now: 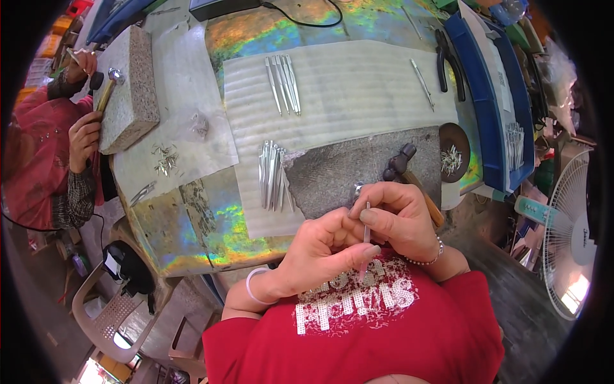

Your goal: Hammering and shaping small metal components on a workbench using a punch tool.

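Close to my chest, a slim silver metal strip (pixel 366 235) stands upright between my fingers, its exact kind unclear. My left hand (pixel 326 249) is closed, its thumb pressed along the lower part of the strip. My right hand (pixel 400 221) pinches the upper end between thumb and fingers. Just beyond my hands lies a grey stone slab (pixel 345 166), bearing a hammer (pixel 419 185) with a dark head and wooden handle. Left of the slab is a bundle of slim silver strips (pixel 273 176). Several more silver strips (pixel 283 83) lie farther up the white foam sheet (pixel 358 83).
Right of the slab, a round dish (pixel 455 136) holds small metal pins. Beyond it are a blue tray (pixel 489 128), black-handled pliers (pixel 449 64) and a white fan (pixel 569 237). At left, a co-worker's hand (pixel 84 137) holds a hammer (pixel 110 89) beside a granite block (pixel 137 89).
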Demonstrator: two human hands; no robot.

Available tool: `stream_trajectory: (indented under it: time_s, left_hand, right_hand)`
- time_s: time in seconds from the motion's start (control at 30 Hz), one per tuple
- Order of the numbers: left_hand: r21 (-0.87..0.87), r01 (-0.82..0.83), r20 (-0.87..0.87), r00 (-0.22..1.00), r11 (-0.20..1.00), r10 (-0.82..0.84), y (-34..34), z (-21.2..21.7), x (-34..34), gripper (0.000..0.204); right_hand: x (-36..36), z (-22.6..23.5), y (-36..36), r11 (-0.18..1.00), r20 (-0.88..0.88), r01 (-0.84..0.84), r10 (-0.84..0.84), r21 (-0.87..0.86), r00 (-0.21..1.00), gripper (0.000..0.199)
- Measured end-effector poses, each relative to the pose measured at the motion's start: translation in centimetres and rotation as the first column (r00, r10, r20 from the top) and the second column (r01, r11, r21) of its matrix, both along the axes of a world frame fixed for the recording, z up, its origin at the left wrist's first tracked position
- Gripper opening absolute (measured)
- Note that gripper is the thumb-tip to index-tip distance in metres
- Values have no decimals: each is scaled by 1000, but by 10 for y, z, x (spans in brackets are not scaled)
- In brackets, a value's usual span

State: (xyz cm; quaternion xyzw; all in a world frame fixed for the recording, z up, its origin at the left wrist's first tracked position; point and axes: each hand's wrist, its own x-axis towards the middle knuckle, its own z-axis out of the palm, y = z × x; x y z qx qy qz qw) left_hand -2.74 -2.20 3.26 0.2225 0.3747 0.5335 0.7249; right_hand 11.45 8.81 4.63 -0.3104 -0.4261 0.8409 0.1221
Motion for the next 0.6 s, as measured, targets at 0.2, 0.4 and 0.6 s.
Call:
stream_trajectory:
  time_s: [0.2, 0.4, 0.6]
  left_hand:
    - [25, -6, 29, 1000, 1000, 5, -1, -2, -2, 12]
    - [35, 45, -2, 999, 998, -45, -5, -10, -4, 16]
    - [48, 83, -8, 997, 995, -83, -6, -11, -5, 22]
  right_hand:
    - [-5, 5, -1, 1000, 15, 13, -13, 18, 1000, 10]
    - [-4, 4, -2, 1000, 25, -2, 2, -1, 1000, 9]
    - [-6, 3, -4, 1000, 39, 7, -7, 18, 999, 10]
